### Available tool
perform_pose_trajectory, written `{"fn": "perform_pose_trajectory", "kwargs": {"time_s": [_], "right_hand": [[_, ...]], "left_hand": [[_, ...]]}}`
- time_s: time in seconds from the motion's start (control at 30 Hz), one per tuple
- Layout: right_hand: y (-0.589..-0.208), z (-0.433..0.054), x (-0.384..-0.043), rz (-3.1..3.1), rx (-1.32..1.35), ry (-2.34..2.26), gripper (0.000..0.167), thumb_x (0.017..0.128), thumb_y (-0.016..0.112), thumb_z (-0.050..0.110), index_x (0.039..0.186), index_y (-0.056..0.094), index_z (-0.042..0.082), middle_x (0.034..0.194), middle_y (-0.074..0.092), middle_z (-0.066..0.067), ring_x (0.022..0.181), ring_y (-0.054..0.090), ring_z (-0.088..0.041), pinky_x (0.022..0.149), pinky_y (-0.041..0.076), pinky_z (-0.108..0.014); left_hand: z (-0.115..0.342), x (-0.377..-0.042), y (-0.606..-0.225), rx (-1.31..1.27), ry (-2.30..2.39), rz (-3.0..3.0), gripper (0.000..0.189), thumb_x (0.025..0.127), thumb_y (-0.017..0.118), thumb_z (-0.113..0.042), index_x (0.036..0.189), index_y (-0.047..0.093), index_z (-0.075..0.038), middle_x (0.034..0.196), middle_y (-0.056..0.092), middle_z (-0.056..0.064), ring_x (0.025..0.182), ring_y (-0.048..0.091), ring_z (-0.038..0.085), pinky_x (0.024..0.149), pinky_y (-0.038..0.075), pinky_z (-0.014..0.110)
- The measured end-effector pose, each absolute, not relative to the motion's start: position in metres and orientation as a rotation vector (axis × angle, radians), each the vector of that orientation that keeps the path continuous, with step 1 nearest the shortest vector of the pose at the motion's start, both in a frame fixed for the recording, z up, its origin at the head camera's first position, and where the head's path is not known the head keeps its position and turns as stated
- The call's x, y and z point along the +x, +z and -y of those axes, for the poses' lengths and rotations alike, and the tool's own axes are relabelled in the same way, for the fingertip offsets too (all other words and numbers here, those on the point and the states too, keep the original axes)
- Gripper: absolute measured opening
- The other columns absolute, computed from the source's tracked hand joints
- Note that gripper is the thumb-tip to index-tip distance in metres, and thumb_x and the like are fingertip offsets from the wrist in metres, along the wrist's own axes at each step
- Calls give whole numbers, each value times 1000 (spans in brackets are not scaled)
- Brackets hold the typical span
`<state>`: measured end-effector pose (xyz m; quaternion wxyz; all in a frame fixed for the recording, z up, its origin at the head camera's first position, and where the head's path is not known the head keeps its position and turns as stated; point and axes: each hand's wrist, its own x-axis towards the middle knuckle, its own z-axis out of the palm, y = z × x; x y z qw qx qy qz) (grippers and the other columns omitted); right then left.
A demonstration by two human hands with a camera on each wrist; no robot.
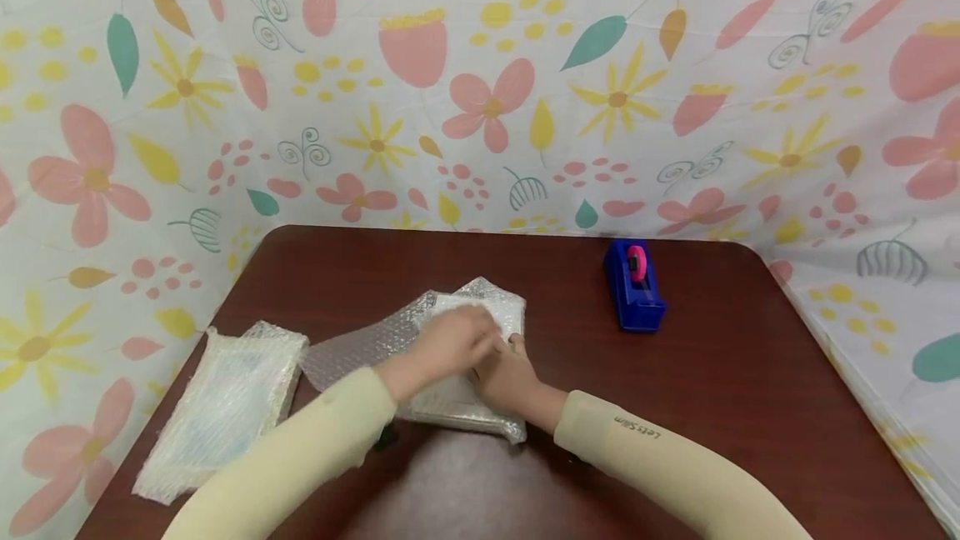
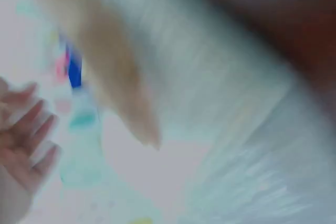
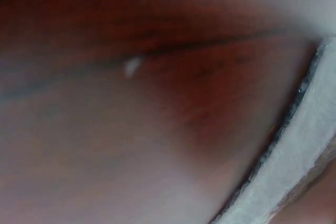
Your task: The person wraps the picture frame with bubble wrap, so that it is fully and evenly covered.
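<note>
A flat rectangular package in clear bubble wrap lies near the middle of the table, a loose flap of the wrap spreading out to its left. Over its upper face is my left hand, its fingers bent close against my right hand. Whether the left fingers pinch anything is hidden. The right hand rests on the package, its fingertips partly covered by the left hand. Motion blurs the left wrist view, where a hand with spread fingers shows at the left. The right wrist view catches the package's wrapped edge.
Another bubble-wrapped flat package lies at the table's left edge. A blue tape dispenser with a pink roll stands at the back right. The brown table meets a flower-patterned curtain behind and at the sides.
</note>
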<state>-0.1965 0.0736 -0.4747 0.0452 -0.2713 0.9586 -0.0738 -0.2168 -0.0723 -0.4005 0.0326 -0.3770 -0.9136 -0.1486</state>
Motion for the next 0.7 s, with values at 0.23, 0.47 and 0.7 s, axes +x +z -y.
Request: {"fn": "perform_pose_trajectory", "kwargs": {"time_s": [0.23,0.47,0.7], "right_hand": [[-479,-63,-196,-2895,-802,-67,52,111,35,42,161,33,31,172,27,0,157,31,-23,118,32,-64],[-478,-64,-191,-2923,-778,-80,52,111,35,42,161,32,31,172,25,0,157,29,-23,118,31,-65],[-476,-66,-190,-2999,-742,-59,51,109,41,40,159,35,32,171,27,-2,159,26,-26,119,30,-66]], "left_hand": [[56,-279,-407,-768,-391,3230,52,104,61,-25,152,49,-11,158,50,9,147,47,28,117,47,42],[48,-296,-423,-619,-684,3239,34,98,69,-18,130,60,-8,132,64,11,121,60,27,96,56,39],[51,-308,-422,-569,-997,3214,19,100,67,-21,104,74,-4,109,76,12,100,69,25,91,57,39]]}}
